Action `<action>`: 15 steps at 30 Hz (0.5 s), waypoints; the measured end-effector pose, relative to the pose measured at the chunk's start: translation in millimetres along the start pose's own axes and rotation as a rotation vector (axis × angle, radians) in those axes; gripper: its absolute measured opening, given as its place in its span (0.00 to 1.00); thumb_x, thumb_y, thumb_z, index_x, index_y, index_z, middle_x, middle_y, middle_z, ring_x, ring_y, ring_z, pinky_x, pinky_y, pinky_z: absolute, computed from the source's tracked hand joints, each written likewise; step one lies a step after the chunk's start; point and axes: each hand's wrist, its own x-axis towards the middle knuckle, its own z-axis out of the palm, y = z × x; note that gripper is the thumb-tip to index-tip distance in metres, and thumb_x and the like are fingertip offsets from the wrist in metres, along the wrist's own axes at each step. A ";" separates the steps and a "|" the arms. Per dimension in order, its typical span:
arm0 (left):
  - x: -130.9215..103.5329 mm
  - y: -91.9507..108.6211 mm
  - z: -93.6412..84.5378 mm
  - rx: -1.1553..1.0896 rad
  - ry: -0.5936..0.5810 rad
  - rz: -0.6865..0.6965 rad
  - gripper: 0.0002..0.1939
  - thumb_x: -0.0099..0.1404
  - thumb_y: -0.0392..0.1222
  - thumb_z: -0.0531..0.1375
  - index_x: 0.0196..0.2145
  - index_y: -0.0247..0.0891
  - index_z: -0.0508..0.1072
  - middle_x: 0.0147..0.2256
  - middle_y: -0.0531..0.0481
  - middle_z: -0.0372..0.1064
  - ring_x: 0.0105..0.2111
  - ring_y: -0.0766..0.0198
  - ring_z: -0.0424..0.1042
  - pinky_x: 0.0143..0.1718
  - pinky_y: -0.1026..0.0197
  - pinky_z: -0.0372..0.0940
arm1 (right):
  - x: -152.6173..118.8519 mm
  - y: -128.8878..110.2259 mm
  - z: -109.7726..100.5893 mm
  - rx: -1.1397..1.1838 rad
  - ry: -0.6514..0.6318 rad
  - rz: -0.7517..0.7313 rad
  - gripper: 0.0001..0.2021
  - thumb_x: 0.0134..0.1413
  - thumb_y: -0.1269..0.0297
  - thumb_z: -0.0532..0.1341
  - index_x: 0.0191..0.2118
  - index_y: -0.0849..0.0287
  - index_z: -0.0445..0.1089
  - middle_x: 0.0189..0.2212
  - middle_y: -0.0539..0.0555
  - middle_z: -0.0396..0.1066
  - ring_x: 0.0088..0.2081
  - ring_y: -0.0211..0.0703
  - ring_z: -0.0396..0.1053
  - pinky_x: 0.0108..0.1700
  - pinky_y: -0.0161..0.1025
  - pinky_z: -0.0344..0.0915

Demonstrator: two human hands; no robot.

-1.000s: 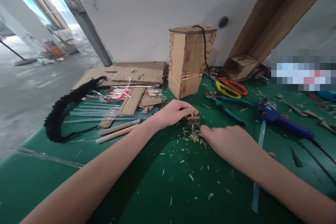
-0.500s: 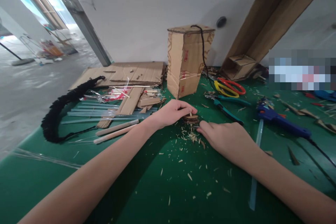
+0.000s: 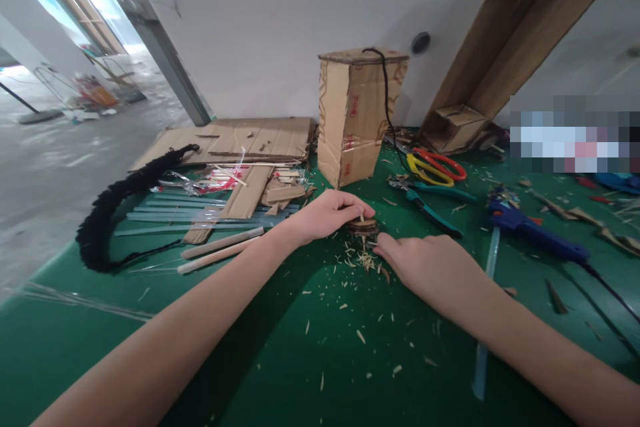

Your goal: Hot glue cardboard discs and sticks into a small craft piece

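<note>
Closed around a small round cardboard wheel (image 3: 363,226), my left hand (image 3: 337,213) steadies it above the table. A thin wooden stick (image 3: 363,239) passes through the wheel, its lower end tapering to a point. My right hand (image 3: 417,259) is closed on a small knife (image 3: 371,244); only a short bit of its metal blade shows, beside the stick's pointed end, and the handle is hidden in the fist. Pale wood shavings (image 3: 367,260) lie in a pile right below.
Behind my hands stands a tall cardboard box (image 3: 359,120) with a black cord. Pliers (image 3: 425,203), scissors (image 3: 433,167) and a blue glue gun (image 3: 537,227) lie on the right. Glue sticks (image 3: 170,213), wooden rods (image 3: 220,253), cardboard scraps and a black fuzzy strip (image 3: 100,220) are on the left.
The knife and my right hand have shifted very slightly, and a little more of the stick's pointed end shows. My left hand keeps the wheel in the same place.
</note>
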 end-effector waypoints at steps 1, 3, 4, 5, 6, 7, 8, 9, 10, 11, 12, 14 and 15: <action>-0.2 0.6 0.1 0.002 -0.002 -0.001 0.14 0.62 0.42 0.50 0.37 0.35 0.72 0.40 0.48 0.71 0.39 0.67 0.68 0.43 0.64 0.61 | -0.6 -0.2 -0.2 0.003 -0.010 -0.004 0.07 0.57 0.66 0.48 0.34 0.57 0.61 0.15 0.48 0.65 0.13 0.34 0.58 0.19 0.36 0.34; -0.4 1.4 0.3 0.003 -0.002 0.002 0.13 0.62 0.42 0.50 0.37 0.34 0.72 0.40 0.48 0.71 0.39 0.67 0.68 0.43 0.64 0.61 | -2.1 -1.4 0.0 0.016 -0.032 0.004 0.06 0.55 0.68 0.49 0.34 0.57 0.61 0.15 0.48 0.64 0.13 0.35 0.58 0.19 0.36 0.34; -0.5 1.5 0.5 0.002 -0.002 0.004 0.13 0.62 0.42 0.51 0.37 0.34 0.72 0.40 0.48 0.71 0.39 0.67 0.68 0.43 0.64 0.61 | -3.1 -2.4 0.4 0.026 -0.043 0.011 0.06 0.54 0.68 0.49 0.34 0.57 0.61 0.14 0.48 0.64 0.13 0.35 0.58 0.19 0.36 0.34; -0.6 1.7 0.6 0.004 -0.001 0.006 0.13 0.62 0.42 0.51 0.37 0.34 0.72 0.40 0.48 0.71 0.40 0.67 0.68 0.43 0.64 0.61 | -4.1 -3.6 0.9 0.038 -0.051 0.017 0.06 0.54 0.69 0.49 0.34 0.57 0.61 0.14 0.48 0.63 0.13 0.35 0.58 0.19 0.36 0.34; -0.8 1.8 0.6 0.008 0.004 0.008 0.13 0.62 0.42 0.51 0.37 0.35 0.72 0.40 0.48 0.71 0.40 0.67 0.68 0.43 0.64 0.61 | -5.1 -4.8 1.5 0.047 -0.055 0.021 0.06 0.53 0.69 0.49 0.34 0.58 0.62 0.14 0.48 0.63 0.13 0.35 0.57 0.19 0.36 0.34; -0.9 1.9 0.6 0.015 0.010 0.009 0.13 0.62 0.42 0.51 0.37 0.35 0.72 0.40 0.48 0.71 0.40 0.67 0.68 0.43 0.64 0.61 | -6.2 -6.0 2.2 0.052 -0.051 0.025 0.06 0.54 0.68 0.49 0.34 0.58 0.62 0.14 0.48 0.62 0.12 0.34 0.57 0.19 0.37 0.34; -1.1 2.1 0.6 0.023 0.016 0.012 0.13 0.62 0.42 0.51 0.37 0.35 0.72 0.40 0.49 0.71 0.40 0.67 0.68 0.43 0.64 0.61 | -7.3 -7.0 2.8 0.050 -0.042 0.030 0.06 0.54 0.68 0.48 0.34 0.58 0.62 0.14 0.48 0.62 0.12 0.34 0.57 0.19 0.37 0.34; -1.2 2.4 0.4 0.033 0.021 0.016 0.13 0.62 0.42 0.51 0.37 0.35 0.72 0.40 0.49 0.71 0.40 0.67 0.68 0.43 0.64 0.61 | -8.4 -7.6 3.3 0.044 -0.031 0.034 0.07 0.55 0.67 0.48 0.34 0.59 0.62 0.14 0.48 0.62 0.12 0.34 0.56 0.18 0.37 0.34; -1.4 2.8 0.2 0.043 0.025 0.020 0.13 0.62 0.42 0.51 0.36 0.35 0.72 0.39 0.49 0.71 0.39 0.67 0.68 0.43 0.64 0.61 | -9.5 -7.9 3.4 0.037 -0.021 0.038 0.08 0.56 0.66 0.47 0.33 0.59 0.62 0.13 0.48 0.62 0.11 0.34 0.56 0.18 0.37 0.34; -1.5 3.2 -0.1 0.052 0.026 0.023 0.13 0.62 0.42 0.51 0.37 0.35 0.72 0.39 0.49 0.71 0.39 0.67 0.68 0.43 0.64 0.61 | -10.4 -7.6 3.2 0.027 -0.008 0.040 0.09 0.57 0.65 0.47 0.32 0.58 0.62 0.13 0.48 0.62 0.11 0.35 0.56 0.18 0.37 0.34; -1.6 3.6 -0.3 0.061 0.026 0.026 0.13 0.61 0.42 0.51 0.37 0.35 0.72 0.39 0.50 0.71 0.39 0.67 0.68 0.43 0.65 0.61 | -11.0 -7.0 2.6 0.016 0.006 0.037 0.10 0.58 0.64 0.46 0.31 0.58 0.62 0.13 0.49 0.63 0.11 0.35 0.56 0.18 0.37 0.33; -1.7 4.3 -0.7 0.074 0.030 0.035 0.12 0.61 0.42 0.52 0.36 0.36 0.72 0.39 0.50 0.71 0.39 0.67 0.68 0.43 0.65 0.61 | -10.9 -4.6 0.9 -0.001 0.046 0.033 0.13 0.59 0.62 0.44 0.29 0.57 0.61 0.13 0.48 0.63 0.12 0.35 0.57 0.19 0.37 0.33; -1.7 4.5 -0.8 0.075 0.033 0.042 0.12 0.61 0.42 0.52 0.36 0.36 0.73 0.39 0.50 0.71 0.39 0.67 0.68 0.43 0.65 0.61 | -10.1 -3.0 0.3 -0.009 0.072 0.034 0.14 0.60 0.61 0.43 0.28 0.57 0.61 0.13 0.48 0.63 0.12 0.35 0.57 0.19 0.37 0.33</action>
